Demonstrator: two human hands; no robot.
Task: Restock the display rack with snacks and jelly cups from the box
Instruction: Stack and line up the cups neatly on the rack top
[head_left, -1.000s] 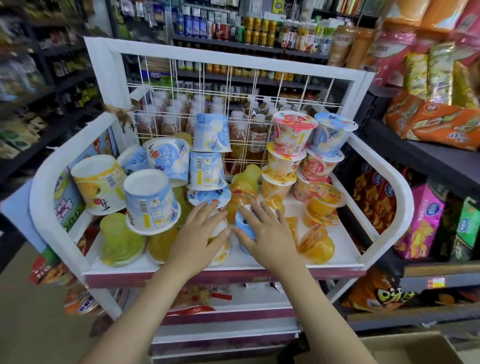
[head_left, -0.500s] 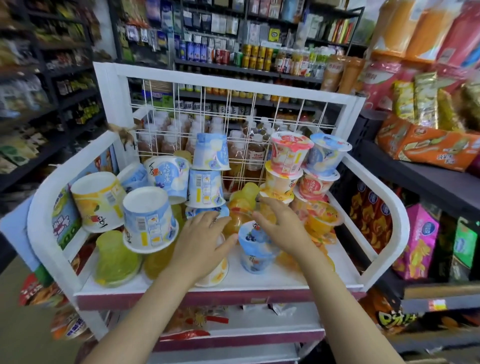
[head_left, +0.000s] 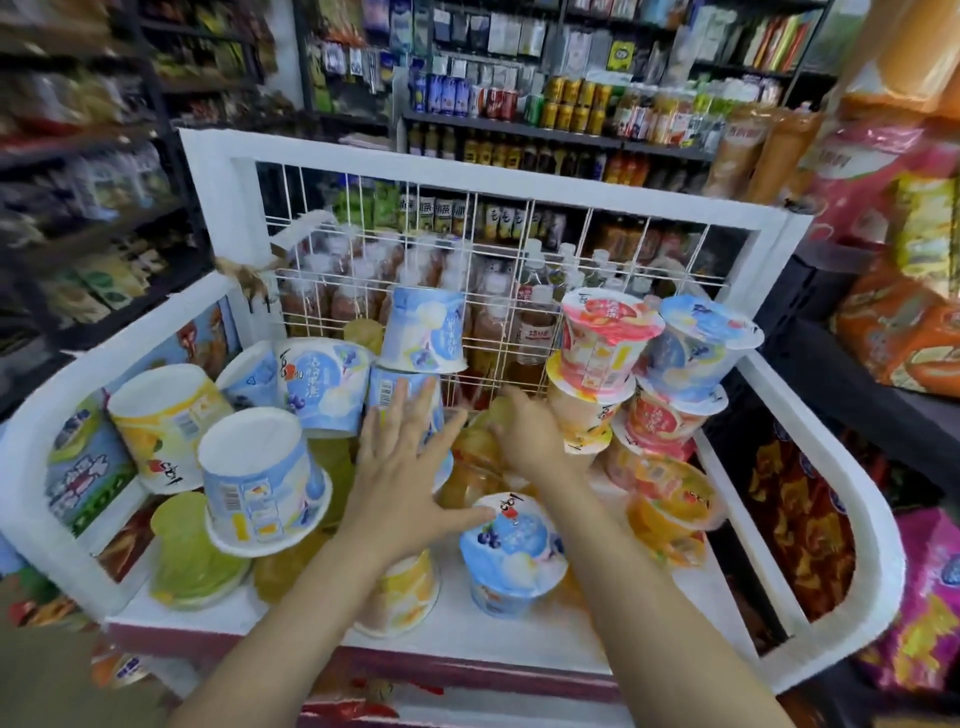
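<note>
While surveying the head view, noting the top shelf of the white display rack (head_left: 872, 551) crowded with jelly cups, some upright, some inverted, some lying on their sides. Recording the left hand (head_left: 400, 467) palm down with fingers straight and spread, fingertips touching the inverted blue cup (head_left: 395, 395) low in the middle stack, gripping nothing. Recording the right hand (head_left: 524, 441) reaching deeper, fingers bent over the small amber cups (head_left: 470, 467) near the wire back panel (head_left: 597, 249); being unable to confirm any grip there. Finding the blueberry cup (head_left: 511, 561) standing upright near the front edge, just beside the left thumb, and a yellow cup (head_left: 402, 592) partly hidden under the left wrist. Seeing no box anywhere in view.

Judging the large cups as fairly light, thin-walled plastic, stiffer at the rim than in the wall, with a smooth film lid probably prone to denting or puncturing. Recommending a hold round the side wall just under the rim, thumb opposite fingers, avoiding pressure on the lid. Rating the small amber cups as slick and squashy, probably rolling when nudged; suggesting a pinch at the flange. Flagging the right-hand stack (head_left: 605, 343) as leaning and likely to topple at a bump; advising a flat steadying hand while placing.
</note>
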